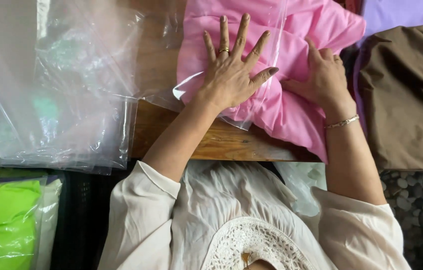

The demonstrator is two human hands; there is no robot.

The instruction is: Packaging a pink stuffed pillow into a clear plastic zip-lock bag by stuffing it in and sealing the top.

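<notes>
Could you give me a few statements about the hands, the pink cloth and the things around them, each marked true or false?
1. The left hand lies flat with spread fingers on the pink cloth. True.
2. The right hand holds a pair of scissors. False: it holds no tool and presses on the pink cloth.
3. A clear plastic bag partly covers the pink cloth. True.
4. The brown cloth lies on the person's left. False: it lies on the right, beside the pink cloth.
5. A stack of clear plastic bags lies on the person's left. True.
6. The wooden table is painted white. False: it is bare brown wood.
</notes>
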